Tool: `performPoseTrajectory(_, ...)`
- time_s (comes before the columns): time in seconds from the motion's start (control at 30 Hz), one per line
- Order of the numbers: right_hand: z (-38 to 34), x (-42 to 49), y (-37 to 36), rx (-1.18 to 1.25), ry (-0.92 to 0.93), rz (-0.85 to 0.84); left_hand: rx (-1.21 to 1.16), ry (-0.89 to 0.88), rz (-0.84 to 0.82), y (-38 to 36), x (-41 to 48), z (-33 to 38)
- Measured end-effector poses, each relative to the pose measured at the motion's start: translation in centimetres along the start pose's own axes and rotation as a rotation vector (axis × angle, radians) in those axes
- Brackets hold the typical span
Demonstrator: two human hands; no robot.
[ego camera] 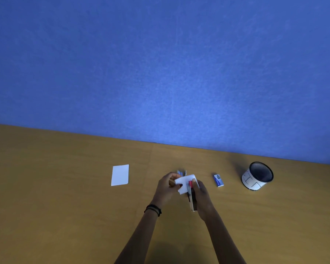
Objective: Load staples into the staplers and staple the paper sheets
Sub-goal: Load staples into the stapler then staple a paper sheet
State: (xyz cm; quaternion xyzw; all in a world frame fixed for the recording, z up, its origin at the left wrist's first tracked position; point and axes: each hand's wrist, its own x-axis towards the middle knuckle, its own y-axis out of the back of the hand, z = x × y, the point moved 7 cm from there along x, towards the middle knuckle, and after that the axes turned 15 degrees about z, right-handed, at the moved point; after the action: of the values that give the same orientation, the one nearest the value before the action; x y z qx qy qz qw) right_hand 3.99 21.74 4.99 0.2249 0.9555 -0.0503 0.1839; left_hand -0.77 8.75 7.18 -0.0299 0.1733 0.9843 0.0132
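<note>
A blue felt partition (160, 63) fills the upper half of the frame, and below it a tan wooden desk (55, 206) runs across the whole lower half. Two bare forearms rise from the bottom edge and meet just right of centre. The right hand (202, 197) has its fingers curled round a slim stapler (191, 197), red at its far end and pale along its body, which points away from the person, with the thumb pressed on top near the red tip. The left hand (167, 187), with dark bands (153, 209) at the wrist, pinches the left edge of small white paper sheets (184, 182) between curled fingers and thumb; the sheets' right part lies at the stapler's red end, though whether they sit inside its mouth cannot be told. At the right of the desk a black mesh pen cup (257, 177) with a white wrap stands near the partition. Left of the hands, well apart, a white paper stack (120, 175) lies flat. Between the hands and the cup lies a small blue-and-white staple box (218, 180). Just above the hands a grey object (181, 172) pokes out, too blurred to name.
</note>
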Motion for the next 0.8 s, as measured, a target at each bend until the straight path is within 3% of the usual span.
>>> performPoseTrajectory(0.5, 0.3, -0.1, -0.1, 0.134, -0.105, -0.001, -0.013, 0.003, 0.097, 1.3, 1.0, -0.9)
performPoseTrajectory(0.8, 1.5, 1.3, -0.7, 0.197, -0.104, 0.026, -0.035, 0.076, 0.249, 3.5, 1.4, -2.7)
